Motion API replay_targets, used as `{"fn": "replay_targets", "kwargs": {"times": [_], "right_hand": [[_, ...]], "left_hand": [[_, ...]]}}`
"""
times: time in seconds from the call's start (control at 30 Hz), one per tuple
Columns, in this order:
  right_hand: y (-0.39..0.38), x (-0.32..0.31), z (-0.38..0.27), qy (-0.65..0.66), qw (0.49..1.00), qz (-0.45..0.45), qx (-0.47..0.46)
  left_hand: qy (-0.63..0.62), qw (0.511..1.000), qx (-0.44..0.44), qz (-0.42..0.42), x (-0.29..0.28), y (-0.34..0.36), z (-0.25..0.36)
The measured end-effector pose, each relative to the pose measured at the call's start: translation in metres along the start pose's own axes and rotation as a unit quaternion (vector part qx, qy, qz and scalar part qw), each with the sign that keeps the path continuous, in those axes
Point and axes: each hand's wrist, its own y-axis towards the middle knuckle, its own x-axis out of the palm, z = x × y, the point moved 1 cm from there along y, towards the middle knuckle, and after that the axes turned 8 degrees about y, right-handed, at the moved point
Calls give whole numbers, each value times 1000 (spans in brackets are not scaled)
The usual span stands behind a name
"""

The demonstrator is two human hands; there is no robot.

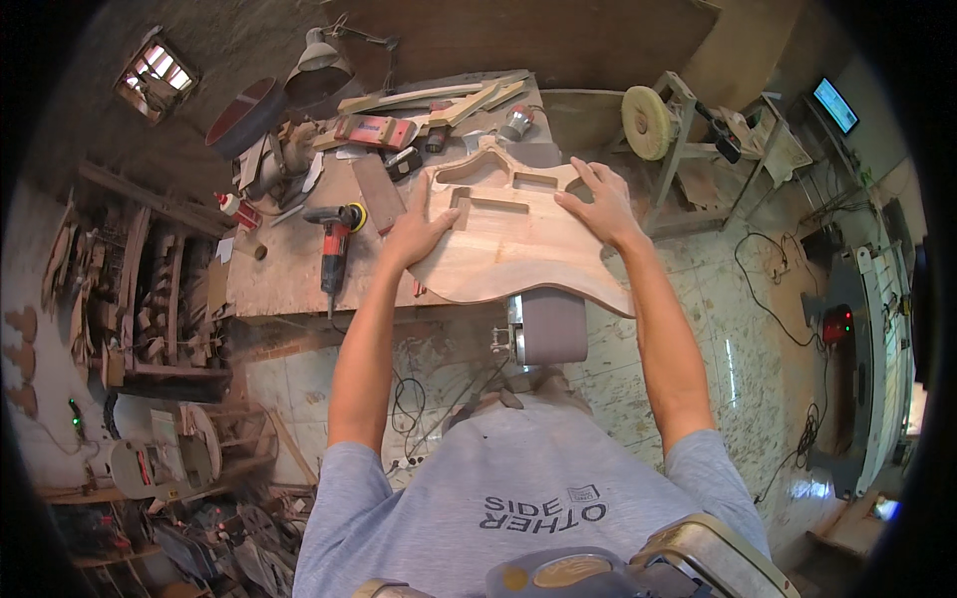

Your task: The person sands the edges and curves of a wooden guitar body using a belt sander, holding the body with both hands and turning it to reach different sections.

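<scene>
A pale wooden electric guitar body [498, 254] with several routed cavities lies face up between my hands. My left hand [423, 231] grips its left side, thumb on the top face and fingers along the edge. On the other side, my right hand [602, 207] holds the upper right edge, its thumb resting on the top face. The body's near, curved edge lies over a wide sanding belt on a roller [554, 327]. Whether the wood touches the belt is hidden from above.
Left of the body, a red and black sander [337, 249] with a yellow pad lies on the workbench [274, 284]. Farther back are a red belt sander [376, 131], wood strips and a lamp [321, 62]. A yellow buffing wheel [647, 123] stands at right. Cables [763, 279] trail across the floor.
</scene>
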Motion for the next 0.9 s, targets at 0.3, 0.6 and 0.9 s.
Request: {"fn": "replay_targets", "kwargs": {"times": [0.3, 0.6, 0.9], "right_hand": [[-15, 5, -12, -19, 999, 13, 48], [-35, -25, 17, -42, 998, 32, 35], [-15, 19, -20, -26, 998, 38, 47]], "left_hand": [[1, 998, 69, 11, 0, 13, -20], [-16, 996, 88, -12, 19, 11, 22], [-2, 998, 63, -21, -16, 17, -25]]}}
